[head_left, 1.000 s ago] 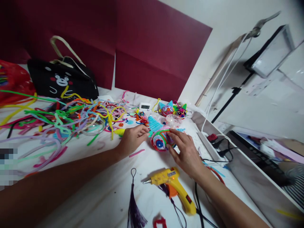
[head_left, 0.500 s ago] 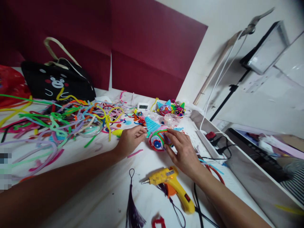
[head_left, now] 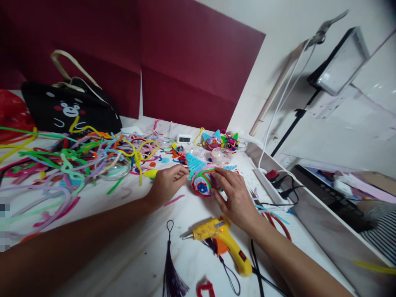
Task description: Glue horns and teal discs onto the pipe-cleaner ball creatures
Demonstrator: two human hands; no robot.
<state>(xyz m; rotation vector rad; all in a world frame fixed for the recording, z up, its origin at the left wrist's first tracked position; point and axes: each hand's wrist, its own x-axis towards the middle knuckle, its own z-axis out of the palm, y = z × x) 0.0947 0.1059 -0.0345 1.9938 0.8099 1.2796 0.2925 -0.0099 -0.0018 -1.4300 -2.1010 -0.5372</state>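
Observation:
A round pipe-cleaner figure (head_left: 201,181) with a blue cone ear and a blue eye lies on the white table (head_left: 123,247). My left hand (head_left: 167,183) pinches the base of the blue cone on its left side. My right hand (head_left: 233,198) rests on its right side, fingers curved over the body. A yellow glue gun (head_left: 222,241) lies just below my right hand, nozzle pointing left, its cord running off to the right.
A heap of coloured pipe cleaners (head_left: 71,161) covers the left of the table. A black bear-face bag (head_left: 69,109) stands behind it. Two finished cat-like figures (head_left: 221,142), a small white timer (head_left: 184,139), a dark tassel (head_left: 171,272) and a power strip (head_left: 272,177) lie around.
The view has drifted slightly, so everything sits a little further left and down. Both hands stay on the figure with barely any change.

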